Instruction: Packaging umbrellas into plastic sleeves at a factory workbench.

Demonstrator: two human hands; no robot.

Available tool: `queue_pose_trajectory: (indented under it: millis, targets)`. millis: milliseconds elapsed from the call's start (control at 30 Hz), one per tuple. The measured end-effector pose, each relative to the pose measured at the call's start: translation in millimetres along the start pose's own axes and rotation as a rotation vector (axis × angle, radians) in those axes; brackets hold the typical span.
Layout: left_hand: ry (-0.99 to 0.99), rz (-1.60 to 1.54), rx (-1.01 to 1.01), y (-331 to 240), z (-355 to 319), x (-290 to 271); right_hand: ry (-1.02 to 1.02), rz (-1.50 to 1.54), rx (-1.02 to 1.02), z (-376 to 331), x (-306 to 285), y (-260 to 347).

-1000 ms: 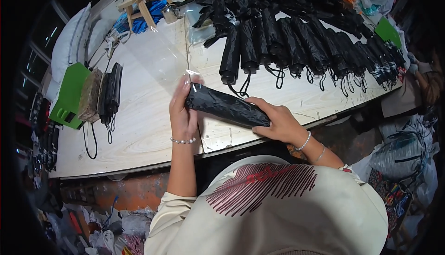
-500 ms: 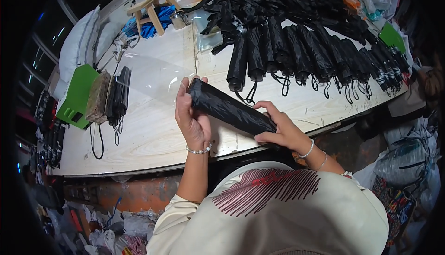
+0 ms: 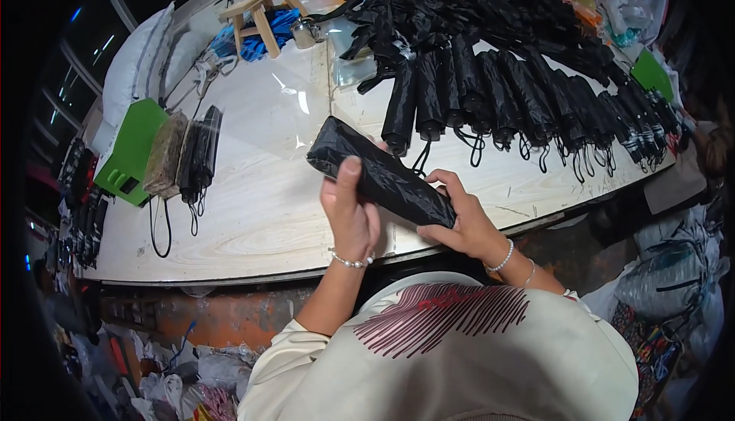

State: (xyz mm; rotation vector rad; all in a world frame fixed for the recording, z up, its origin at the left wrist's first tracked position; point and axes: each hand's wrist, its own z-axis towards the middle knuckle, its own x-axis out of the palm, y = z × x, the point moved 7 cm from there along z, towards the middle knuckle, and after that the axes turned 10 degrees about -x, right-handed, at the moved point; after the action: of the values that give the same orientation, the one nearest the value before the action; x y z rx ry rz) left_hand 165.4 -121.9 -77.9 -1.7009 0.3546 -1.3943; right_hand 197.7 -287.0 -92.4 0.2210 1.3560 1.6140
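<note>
Pale wood-grain tabletop (image 3: 253, 222) fills the middle of the view, its near edge curving from 8 o'clock round to 3 o'clock, with dark clutter on the floor below it.

At 9 o'clock a flat bright green plastic case (image 3: 132, 151) lies near the left rim, and just beside it sits a bundle of sleeved folded umbrellas, one brownish and the rest black (image 3: 184, 155), their wrist loops trailing toward the near edge. A second small green package (image 3: 651, 73) lies at 2 o'clock by the far right edge. A loose sheet of clear plastic film (image 3: 287, 111) rests on the wood at 11 o'clock, in front of a small light wooden stool (image 3: 264, 9).

From 12 to 2 o'clock a long row of folded black umbrellas (image 3: 528, 92) lies side by side, cords hanging toward the person. Bare wood stays open between the left bundle and the hands.

Just above the near edge at the centre, a folded black umbrella in a crinkly black sleeve (image 3: 379, 172) is held tilted, its upper end toward 10 o'clock. The left hand (image 3: 350, 218) grips its middle with the thumb pressed on top; the right hand (image 3: 463, 226) clasps its lower end with curled fingers.
</note>
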Motion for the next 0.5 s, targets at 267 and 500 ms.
queue_pose_trajectory:
  millis: [267, 500]
  targets:
    - [0.186, -0.059, -0.157, 32.9, 16.2, -64.8, -0.031, 0.07, 0.058, 5.0, -1.5, 10.5]
    - [0.084, -0.41, 0.113, -76.4, 62.5, -50.7, 0.064, 0.095, 0.011, 8.0, 2.7, 32.5]
